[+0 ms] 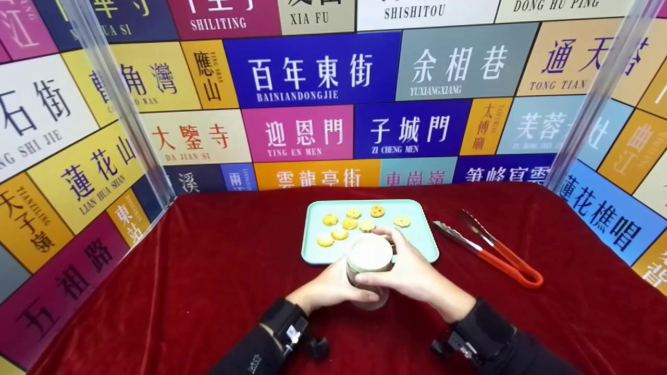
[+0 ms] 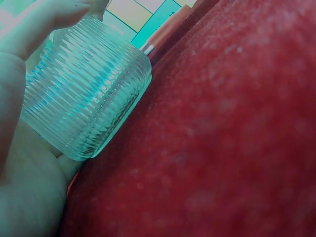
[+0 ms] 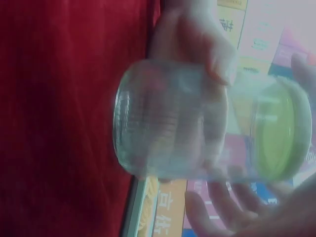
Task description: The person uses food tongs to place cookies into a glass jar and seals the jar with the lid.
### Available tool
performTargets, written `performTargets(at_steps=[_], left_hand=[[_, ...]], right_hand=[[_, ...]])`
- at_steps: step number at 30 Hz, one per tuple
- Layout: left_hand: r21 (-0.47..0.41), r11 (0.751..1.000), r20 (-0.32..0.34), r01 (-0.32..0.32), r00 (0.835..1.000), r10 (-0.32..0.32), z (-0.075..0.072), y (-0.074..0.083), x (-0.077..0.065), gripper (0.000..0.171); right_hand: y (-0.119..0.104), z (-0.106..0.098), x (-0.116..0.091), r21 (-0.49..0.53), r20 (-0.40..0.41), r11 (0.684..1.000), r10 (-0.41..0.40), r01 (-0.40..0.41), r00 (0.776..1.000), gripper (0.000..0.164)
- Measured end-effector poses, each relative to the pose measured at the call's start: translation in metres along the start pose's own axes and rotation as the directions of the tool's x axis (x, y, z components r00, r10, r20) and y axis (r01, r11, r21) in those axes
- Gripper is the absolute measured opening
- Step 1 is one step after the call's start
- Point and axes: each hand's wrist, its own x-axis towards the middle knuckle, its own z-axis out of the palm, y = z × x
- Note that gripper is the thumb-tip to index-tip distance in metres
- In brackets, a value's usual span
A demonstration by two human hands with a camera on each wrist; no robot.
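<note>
A clear ribbed glass jar point(image 2: 94, 94) stands between both hands, above the red cloth. My left hand point(image 1: 329, 284) holds the jar's body, the thumb on its near side; the palm shows in the left wrist view. My right hand point(image 1: 414, 271) grips the pale round lid point(image 1: 371, 252) at the top, thumb on the near side, fingers on the far side. In the right wrist view the lid point(image 3: 279, 131) appears at the right, and that picture is ghosted; whether the lid sits tight on the jar I cannot tell.
Behind the jar lies a mint-green tray point(image 1: 312, 211) bearing several yellow cookies point(image 1: 349, 223), partly hidden by my right hand. Metal tongs point(image 1: 508, 263) with red handles lie right of the tray. Sign-covered panels point(image 1: 323, 70) and clear upright posts point(image 1: 591, 104) bound the red-covered table point(image 1: 219, 245).
</note>
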Motion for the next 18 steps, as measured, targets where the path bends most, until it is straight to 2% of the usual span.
performTargets(at_steps=[6, 18], left_hand=[[0.026, 0.999, -0.005, 0.024, 1.0, -0.023, 0.0005, -0.0001, 0.0011, 0.088], [0.002, 1.0, 0.002, 0.025, 1.0, -0.025, 0.001, -0.0006, 0.0009, 0.083]], right_hand=[[-0.0013, 0.006, -0.0033, 0.005, -0.067, 1.0, 0.028, -0.028, 0.997, 0.092], [-0.0019, 0.0041, -0.0031, -0.002, -0.064, 1.0, 0.006, -0.006, 0.998, 0.085]])
